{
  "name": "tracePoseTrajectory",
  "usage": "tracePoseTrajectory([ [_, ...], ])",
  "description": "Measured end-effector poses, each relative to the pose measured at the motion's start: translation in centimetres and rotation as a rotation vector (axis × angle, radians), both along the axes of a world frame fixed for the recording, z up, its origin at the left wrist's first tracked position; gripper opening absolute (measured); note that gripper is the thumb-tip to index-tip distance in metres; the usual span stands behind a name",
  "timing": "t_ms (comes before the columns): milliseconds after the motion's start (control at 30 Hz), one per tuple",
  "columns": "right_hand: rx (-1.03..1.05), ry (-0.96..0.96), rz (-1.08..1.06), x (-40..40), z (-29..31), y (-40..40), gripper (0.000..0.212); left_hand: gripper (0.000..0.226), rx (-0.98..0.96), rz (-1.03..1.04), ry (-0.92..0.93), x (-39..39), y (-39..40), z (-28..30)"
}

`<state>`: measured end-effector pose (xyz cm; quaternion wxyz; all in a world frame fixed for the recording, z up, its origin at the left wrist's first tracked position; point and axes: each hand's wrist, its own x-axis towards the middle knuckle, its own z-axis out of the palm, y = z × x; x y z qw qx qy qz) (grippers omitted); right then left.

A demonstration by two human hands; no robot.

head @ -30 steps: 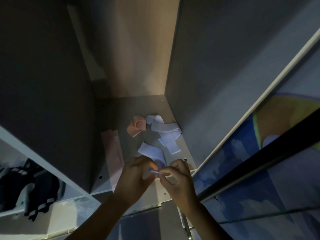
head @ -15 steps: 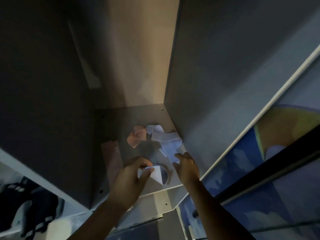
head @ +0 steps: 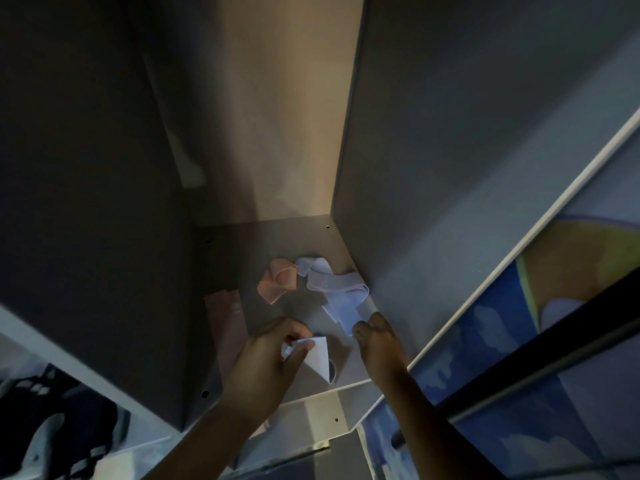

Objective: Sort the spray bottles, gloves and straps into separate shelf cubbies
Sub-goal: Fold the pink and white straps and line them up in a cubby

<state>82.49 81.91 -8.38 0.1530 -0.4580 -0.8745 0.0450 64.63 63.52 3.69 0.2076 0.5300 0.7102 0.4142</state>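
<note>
I look down into a dim shelf cubby (head: 263, 244). My left hand (head: 266, 358) pinches a folded pale blue strap (head: 320, 358) near the cubby's front edge. My right hand (head: 377, 341) grips the near end of a second pale blue strap (head: 341, 299) that lies in loops by the right wall. A rolled pink strap (head: 277, 284) rests behind them, and a flat pink strap (head: 225, 323) lies along the left side. Dark gloves (head: 59, 431) show in the cubby at lower left.
Grey side walls (head: 433, 168) close the cubby left and right, with a beige back panel (head: 287, 116). The white shelf front edge (head: 325, 396) is just below my hands. A blue patterned surface (head: 502, 341) lies to the right.
My hands have parted: the left keeps the folded blue strap, while the right has reached forward to the looped blue strap and closed on its end.
</note>
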Motion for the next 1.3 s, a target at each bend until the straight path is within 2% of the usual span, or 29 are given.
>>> tracePoseTrajectory([
  [100,0.079,0.139,0.064,-0.1,1.4,-0.3,0.006,0.034,0.020,-0.034,0.005,-0.3,0.2,0.6],
  [167,0.114,0.230,0.102,-0.3,3.7,-0.9,0.015,0.031,0.031,-0.041,0.011,-0.3,0.1,1.4],
  [267,0.193,0.296,0.124,-0.8,9.4,-1.7,0.026,0.026,0.087,-0.035,0.007,-0.2,0.0,4.1],
  [400,0.197,0.401,0.140,-1.4,18.3,-2.1,0.022,0.025,0.164,-0.021,0.020,-0.5,-0.2,9.1],
  [467,0.213,0.401,0.124,-1.4,22.3,-2.4,0.025,0.016,0.184,0.023,0.048,-1.1,-0.3,11.6],
  [567,0.173,0.438,0.113,-0.7,27.3,-2.9,0.027,0.017,0.213,0.057,0.070,-1.6,-0.5,16.3],
  [633,0.091,0.465,0.122,0.3,30.4,-3.2,0.017,0.011,0.226,0.084,0.087,-2.1,-0.4,19.5],
  [733,0.039,0.482,0.254,2.1,35.0,-5.0,0.007,0.008,0.258,0.119,0.128,-3.0,-0.6,23.6],
  [800,-0.001,0.421,0.326,2.9,37.8,-6.9,0.003,0.010,0.257,0.100,0.126,-3.2,-1.2,25.9],
  [900,-0.026,0.372,0.378,3.6,41.5,-9.9,0.012,0.011,0.300,0.068,0.101,-2.6,-2.2,28.8],
  [967,-0.027,0.365,0.424,3.9,44.0,-11.5,0.010,0.011,0.322,0.060,0.128,-1.9,-2.5,30.4],
  [1100,0.025,0.410,0.541,3.5,47.9,-13.7,0.004,0.010,0.354,0.010,0.119,-0.4,-2.8,32.9],
  [1300,0.070,0.533,0.540,1.3,50.0,-15.5,0.007,0.010,0.372,-0.183,-0.061,1.2,-3.9,36.6],
])
